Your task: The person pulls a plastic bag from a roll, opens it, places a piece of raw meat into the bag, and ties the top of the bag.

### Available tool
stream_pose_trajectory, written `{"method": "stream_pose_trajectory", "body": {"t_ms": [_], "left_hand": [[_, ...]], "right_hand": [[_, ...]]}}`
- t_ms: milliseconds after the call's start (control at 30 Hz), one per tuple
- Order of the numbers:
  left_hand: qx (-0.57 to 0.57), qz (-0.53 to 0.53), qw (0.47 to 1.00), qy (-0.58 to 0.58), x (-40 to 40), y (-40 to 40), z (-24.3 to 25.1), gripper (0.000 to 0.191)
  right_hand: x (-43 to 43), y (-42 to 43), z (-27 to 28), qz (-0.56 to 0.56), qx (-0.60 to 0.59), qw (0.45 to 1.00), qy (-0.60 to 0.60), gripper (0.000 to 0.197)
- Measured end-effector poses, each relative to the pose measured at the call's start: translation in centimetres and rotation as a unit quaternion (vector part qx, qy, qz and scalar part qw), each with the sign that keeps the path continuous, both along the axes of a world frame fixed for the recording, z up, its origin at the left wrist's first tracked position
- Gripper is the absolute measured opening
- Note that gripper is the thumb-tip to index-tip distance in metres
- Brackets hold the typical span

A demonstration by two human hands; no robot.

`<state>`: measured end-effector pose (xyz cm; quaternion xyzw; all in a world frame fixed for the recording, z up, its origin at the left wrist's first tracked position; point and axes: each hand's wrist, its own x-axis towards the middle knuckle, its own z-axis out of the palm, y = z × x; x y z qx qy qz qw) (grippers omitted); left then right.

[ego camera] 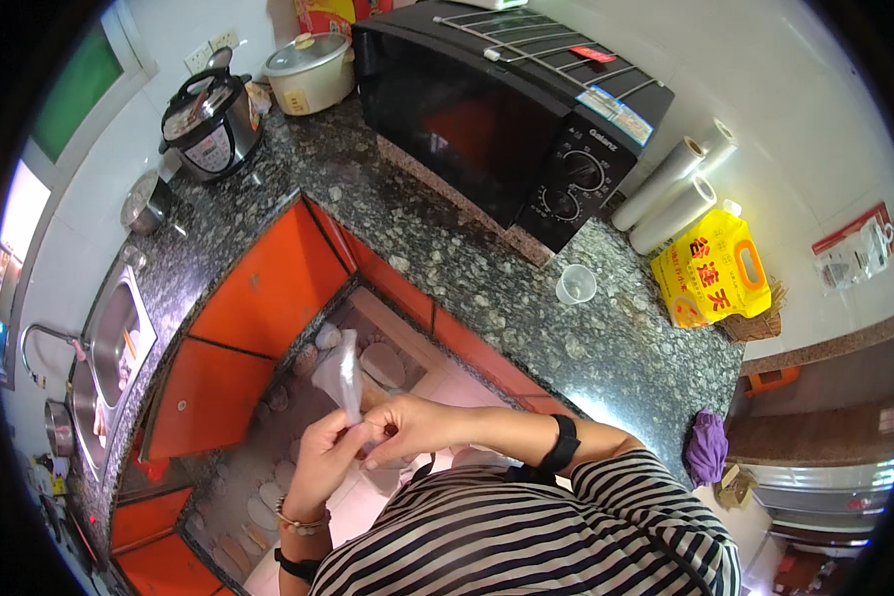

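Observation:
Both of my hands meet in front of my striped shirt, above the floor. My left hand (326, 449) pinches the lower end of a clear plastic bag (346, 371) between thumb and fingers. The fingers of my right hand (406, 426) close on the same gathered end, touching the left fingertips. The bag's upper part sticks up past the fingers. Whether anything is inside it, I cannot tell. A clear plastic cup (576, 284) stands on the granite countertop (492, 313), in front of the microwave oven (492, 127).
An electric pressure cooker (212, 127) and a lidded white pot (309, 73) stand at the back left. A double sink (115, 335) lies left. Rolls of clear plastic (674, 212), a yellow handled bag (711, 268) and a purple folded umbrella (706, 447) are at the right.

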<state>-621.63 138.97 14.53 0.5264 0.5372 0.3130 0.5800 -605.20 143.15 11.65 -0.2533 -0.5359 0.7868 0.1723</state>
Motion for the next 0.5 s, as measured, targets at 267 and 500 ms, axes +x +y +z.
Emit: {"method": "stream_pose_trajectory", "body": {"t_ms": [267, 500], "left_hand": [[0.011, 0.168, 0.979, -0.112, -6.5, -5.8, -1.9, 0.014], [0.065, 0.534, 0.714, -0.448, -15.7, -11.9, 0.2, 0.027]], "right_hand": [[-3.5, 1.0, -3.2, -0.023, 0.095, 0.995, -0.010, 0.030], [-6.6, 0.2, -2.3, -0.078, 0.320, 0.932, -0.151, 0.030]]}}
